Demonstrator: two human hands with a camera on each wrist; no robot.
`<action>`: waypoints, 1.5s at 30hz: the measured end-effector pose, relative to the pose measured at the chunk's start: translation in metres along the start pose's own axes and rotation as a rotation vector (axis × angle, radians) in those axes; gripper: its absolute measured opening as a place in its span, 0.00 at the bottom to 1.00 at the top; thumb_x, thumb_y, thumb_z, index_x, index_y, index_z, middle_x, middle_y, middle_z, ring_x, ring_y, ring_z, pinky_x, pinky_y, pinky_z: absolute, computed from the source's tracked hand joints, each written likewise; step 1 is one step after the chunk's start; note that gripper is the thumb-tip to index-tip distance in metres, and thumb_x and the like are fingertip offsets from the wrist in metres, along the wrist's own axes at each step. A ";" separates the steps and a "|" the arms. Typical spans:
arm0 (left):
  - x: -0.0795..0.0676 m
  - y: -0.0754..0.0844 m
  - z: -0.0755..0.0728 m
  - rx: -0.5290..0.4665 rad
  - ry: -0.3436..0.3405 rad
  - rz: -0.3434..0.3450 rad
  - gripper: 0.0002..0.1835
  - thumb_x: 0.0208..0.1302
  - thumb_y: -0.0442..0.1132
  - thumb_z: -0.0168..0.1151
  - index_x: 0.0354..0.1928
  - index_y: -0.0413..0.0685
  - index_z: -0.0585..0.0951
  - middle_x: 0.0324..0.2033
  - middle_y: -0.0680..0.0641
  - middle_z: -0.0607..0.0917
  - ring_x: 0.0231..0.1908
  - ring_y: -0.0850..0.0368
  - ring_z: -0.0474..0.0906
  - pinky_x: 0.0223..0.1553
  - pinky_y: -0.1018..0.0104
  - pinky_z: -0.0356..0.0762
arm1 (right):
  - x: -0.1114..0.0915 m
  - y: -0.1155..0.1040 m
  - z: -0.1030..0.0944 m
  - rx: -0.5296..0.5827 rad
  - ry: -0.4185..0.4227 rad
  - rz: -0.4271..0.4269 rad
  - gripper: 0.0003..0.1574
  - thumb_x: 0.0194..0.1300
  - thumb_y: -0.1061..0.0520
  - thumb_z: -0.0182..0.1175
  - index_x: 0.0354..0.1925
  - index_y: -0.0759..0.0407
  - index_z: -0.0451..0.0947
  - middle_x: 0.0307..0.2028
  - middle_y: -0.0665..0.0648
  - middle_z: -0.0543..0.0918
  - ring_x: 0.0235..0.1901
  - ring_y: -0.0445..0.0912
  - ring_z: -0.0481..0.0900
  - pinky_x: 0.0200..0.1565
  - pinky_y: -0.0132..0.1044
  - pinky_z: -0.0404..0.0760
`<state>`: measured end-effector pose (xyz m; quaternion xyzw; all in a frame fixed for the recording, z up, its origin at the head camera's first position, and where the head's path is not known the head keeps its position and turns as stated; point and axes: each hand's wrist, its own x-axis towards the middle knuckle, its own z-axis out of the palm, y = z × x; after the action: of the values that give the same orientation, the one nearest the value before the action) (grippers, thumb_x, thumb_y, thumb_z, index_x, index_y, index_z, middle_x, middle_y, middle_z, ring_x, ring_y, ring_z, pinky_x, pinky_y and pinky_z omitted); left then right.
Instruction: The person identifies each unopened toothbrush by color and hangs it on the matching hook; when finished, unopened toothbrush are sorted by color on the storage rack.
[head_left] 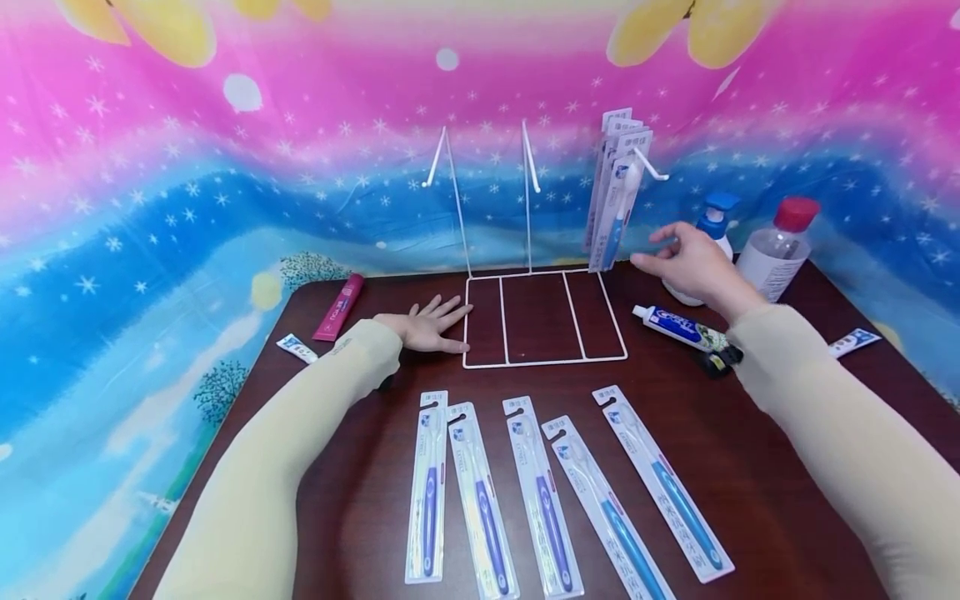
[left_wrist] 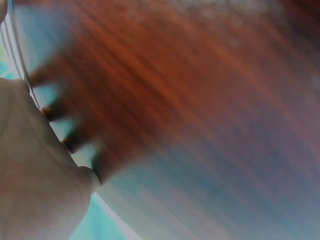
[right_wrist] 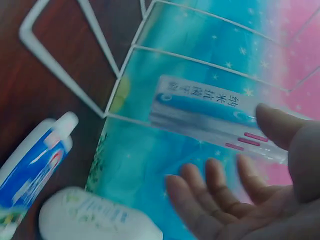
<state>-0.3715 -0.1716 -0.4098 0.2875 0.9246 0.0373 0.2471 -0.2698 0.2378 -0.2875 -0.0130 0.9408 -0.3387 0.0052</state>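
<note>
Partway stocked, the white wire rack (head_left: 545, 362) at upper centre bears blister-packed toothbrushes (head_left: 618, 208) on its rightmost hook (head_left: 651, 165); five loose packs (head_left: 543, 498), lower centre, seem left to hang. My right hand (head_left: 696, 265) hovers, fingers parted; my left hand (head_left: 426, 330) lies spread.

Blue toothpaste tube (head_left: 678, 327), right of wire rack (head_left: 528, 233), showing "Crest". Hung toothbrush pack (right_wrist: 185, 115), on rack's right hook (head_left: 651, 166), bearing Chinese characters, 纳米抗 being legible. Loose toothbrush packs (head_left: 543, 498), lying before rack, carrying Chinese headers, seemingly starting 康. Lettering on magenta tube (head_left: 339, 308), left of rack, appearing too small for reading.
</note>
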 end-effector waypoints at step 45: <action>0.006 -0.004 0.004 0.009 0.006 -0.001 0.51 0.48 0.80 0.40 0.70 0.73 0.34 0.70 0.57 0.31 0.67 0.49 0.21 0.61 0.40 0.26 | -0.147 0.004 -0.014 -0.031 0.264 -0.226 0.28 0.60 0.46 0.60 0.56 0.57 0.71 0.45 0.66 0.80 0.39 0.60 0.80 0.34 0.53 0.78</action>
<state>-0.3761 -0.1720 -0.4172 0.2879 0.9257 0.0337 0.2432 -0.1227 0.2542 -0.2790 -0.0741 0.9309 -0.3214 -0.1568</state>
